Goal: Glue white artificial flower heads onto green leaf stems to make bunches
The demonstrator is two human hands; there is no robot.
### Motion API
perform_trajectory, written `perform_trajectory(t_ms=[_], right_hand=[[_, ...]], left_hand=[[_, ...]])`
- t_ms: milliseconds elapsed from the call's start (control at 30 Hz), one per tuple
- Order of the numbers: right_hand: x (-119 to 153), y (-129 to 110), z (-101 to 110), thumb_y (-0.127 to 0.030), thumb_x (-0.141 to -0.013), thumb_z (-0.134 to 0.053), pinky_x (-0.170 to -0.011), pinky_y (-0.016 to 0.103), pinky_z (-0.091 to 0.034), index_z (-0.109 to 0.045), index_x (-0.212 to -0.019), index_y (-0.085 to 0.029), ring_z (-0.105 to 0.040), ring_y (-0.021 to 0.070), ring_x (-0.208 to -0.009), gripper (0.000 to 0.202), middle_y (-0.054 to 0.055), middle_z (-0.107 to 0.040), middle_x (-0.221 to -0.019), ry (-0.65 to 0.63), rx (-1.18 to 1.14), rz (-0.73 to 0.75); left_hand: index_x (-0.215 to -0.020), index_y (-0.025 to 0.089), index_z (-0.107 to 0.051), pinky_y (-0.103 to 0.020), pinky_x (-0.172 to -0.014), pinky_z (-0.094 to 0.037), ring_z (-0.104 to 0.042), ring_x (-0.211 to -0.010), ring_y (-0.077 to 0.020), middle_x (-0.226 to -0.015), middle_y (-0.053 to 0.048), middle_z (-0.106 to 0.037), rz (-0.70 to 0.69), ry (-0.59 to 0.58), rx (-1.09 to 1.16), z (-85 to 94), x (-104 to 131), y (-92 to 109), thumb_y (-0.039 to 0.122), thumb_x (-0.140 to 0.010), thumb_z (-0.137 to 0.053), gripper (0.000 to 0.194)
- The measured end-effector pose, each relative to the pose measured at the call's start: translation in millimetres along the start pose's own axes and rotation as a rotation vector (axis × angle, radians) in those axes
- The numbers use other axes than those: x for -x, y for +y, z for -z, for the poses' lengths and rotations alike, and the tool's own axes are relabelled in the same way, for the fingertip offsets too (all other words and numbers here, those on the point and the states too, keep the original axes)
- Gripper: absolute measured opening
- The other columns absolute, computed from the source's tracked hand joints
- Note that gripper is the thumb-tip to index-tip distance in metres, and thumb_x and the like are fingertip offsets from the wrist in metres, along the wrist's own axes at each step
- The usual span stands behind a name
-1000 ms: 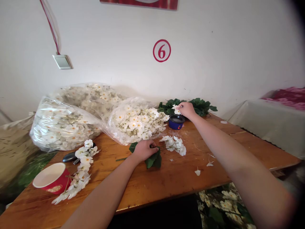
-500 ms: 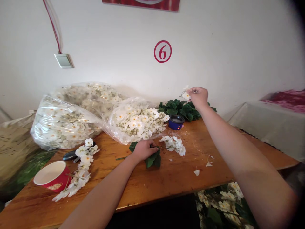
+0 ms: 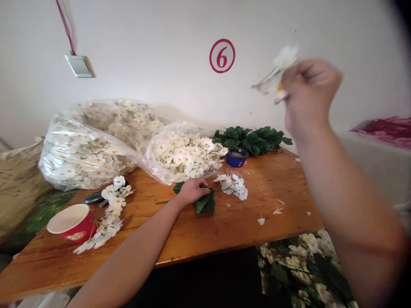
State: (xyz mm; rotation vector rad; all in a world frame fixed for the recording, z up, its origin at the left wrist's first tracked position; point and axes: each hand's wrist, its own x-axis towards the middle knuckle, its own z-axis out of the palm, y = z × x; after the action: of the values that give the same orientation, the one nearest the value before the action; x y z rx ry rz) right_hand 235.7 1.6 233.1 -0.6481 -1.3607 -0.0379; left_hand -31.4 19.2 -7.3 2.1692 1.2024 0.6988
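My left hand (image 3: 193, 191) rests low over the table, its fingers closed on an artificial flower stem with dark green leaves (image 3: 205, 203); the grip itself is partly hidden. Touching or just right of those leaves lies a cluster of white blossoms (image 3: 233, 186). High at the right, in front of the wall, my right hand (image 3: 310, 87) pinches a small sprig of white artificial flowers (image 3: 284, 64), its thin stems pointing left. This hand and sprig are blurred by motion. Behind the blossom cluster stands a small blue pot (image 3: 236, 158) with a red light.
Clear plastic bags of white flowers (image 3: 90, 158) fill the back left. Green leaf bunches (image 3: 257, 139) lie against the wall. A red paper cup (image 3: 83, 226) and a white flower spray (image 3: 112, 214) sit at left. More flowers (image 3: 305, 265) are below the table's front edge.
My right hand has risen and swung to the right, nearer the camera, carrying the white sprig away from above the leaf bunches. My left hand stays on the leafy stem. The view has tilted slightly.
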Motion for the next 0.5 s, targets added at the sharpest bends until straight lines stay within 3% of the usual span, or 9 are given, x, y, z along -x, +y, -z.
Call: perform_trajectory(t_ms=[67, 167, 267, 367, 500], right_hand=[[49.9, 6.5, -10.8, -0.037, -0.071, -0.077, -0.060, 0.029, -0.048, -0.062, -0.075, -0.020, -0.052, 0.0111, -0.064, 0.023, 0.000, -0.058, -0.073, -0.036, -0.082, -0.224], [132.1, 34.7, -23.0, -0.044, -0.067, -0.077, -0.052, 0.027, -0.044, -0.065, -0.077, -0.017, -0.052, 0.0118, -0.058, 0.031, 0.001, -0.059, -0.069, -0.341, -0.112, -0.679], [189.6, 65.4, -26.0, -0.047, -0.064, -0.077, -0.047, 0.023, -0.036, -0.064, -0.076, -0.017, -0.046, 0.0098, -0.054, 0.035, -0.001, -0.056, -0.065, -0.381, -0.147, -0.855], [211.1, 82.3, -22.3, -0.048, -0.062, -0.078, -0.044, 0.022, -0.033, -0.063, -0.077, -0.018, -0.043, 0.0087, -0.053, 0.037, -0.002, -0.053, -0.064, -0.389, -0.208, -0.970], [209.9, 86.9, -13.6, -0.047, -0.062, -0.078, -0.041, 0.021, -0.032, -0.062, -0.078, -0.019, -0.040, 0.0078, -0.050, 0.037, -0.004, -0.050, -0.063, -0.397, -0.257, -1.053]], left_hand=[[-0.074, 0.020, -0.067, -0.023, -0.055, -0.035, -0.054, -0.061, -0.0127, -0.067, 0.003, -0.064, 0.018, 0.001, 0.045, -0.3, -0.7, -0.9, 0.034, -0.071, -0.063, 0.015], [-0.073, 0.019, -0.066, -0.023, -0.055, -0.035, -0.053, -0.059, -0.0123, -0.066, 0.003, -0.063, 0.041, -0.005, 0.087, -0.7, -1.5, -1.3, 0.033, -0.070, -0.063, 0.014], [-0.072, 0.019, -0.065, -0.022, -0.056, -0.036, -0.054, -0.062, -0.0125, -0.067, 0.002, -0.064, 0.036, -0.013, 0.102, -1.0, -2.1, -0.9, 0.032, -0.070, -0.062, 0.014], [-0.072, 0.019, -0.066, -0.022, -0.057, -0.037, -0.055, -0.063, -0.0128, -0.069, 0.002, -0.064, 0.029, -0.006, 0.108, -0.7, -2.4, 1.0, 0.032, -0.070, -0.062, 0.014], [-0.072, 0.018, -0.065, -0.022, -0.058, -0.038, -0.054, -0.063, -0.0128, -0.069, 0.002, -0.064, 0.040, -0.003, 0.116, 0.6, -2.7, 4.4, 0.034, -0.070, -0.064, 0.016]])
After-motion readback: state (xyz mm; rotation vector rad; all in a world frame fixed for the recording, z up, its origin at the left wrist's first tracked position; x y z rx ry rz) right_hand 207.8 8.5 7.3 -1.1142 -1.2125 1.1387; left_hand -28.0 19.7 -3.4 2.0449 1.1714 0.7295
